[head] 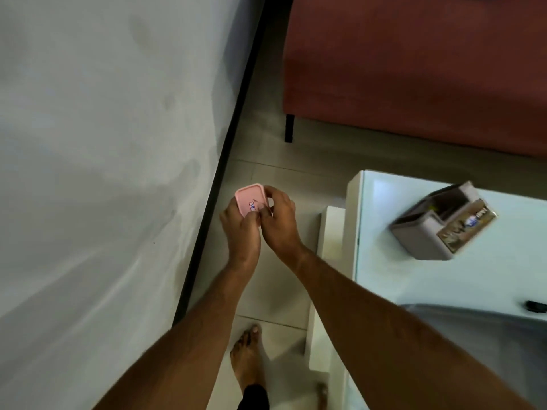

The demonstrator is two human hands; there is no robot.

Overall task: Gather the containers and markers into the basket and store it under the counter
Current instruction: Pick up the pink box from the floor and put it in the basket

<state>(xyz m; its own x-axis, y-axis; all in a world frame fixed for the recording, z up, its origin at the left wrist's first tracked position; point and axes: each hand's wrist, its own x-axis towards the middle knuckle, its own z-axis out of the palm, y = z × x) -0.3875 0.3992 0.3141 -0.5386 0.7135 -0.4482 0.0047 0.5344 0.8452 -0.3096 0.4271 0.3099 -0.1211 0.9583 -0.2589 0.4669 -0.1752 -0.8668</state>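
**Both hands on the pink container, above the floor**

Nearest, a bare foot (245, 359) stands on the pale floor tiles (275, 294), between a grey counter (88, 173) on the left and a white worktop (414, 276) on the right. Above the foot, both forearms reach forward and meet over the floor. The left hand (241, 232) holds the pink container (250, 201) from below, its fingers curled around the near end. The right hand (279, 223) is also closed on the container, with fingertips (266, 192) on the far right rim and the thumb on the lid near a small label. The container is in the air, not resting on any surface. Its long axis runs from near to far, leaning a little to the left, and the lid faces up toward the camera. Farther right, a grey basket (444, 221) sits near the far left corner of the worktop, blurred; its contents I cannot tell. Beyond it stands a reddish sofa (414, 69).
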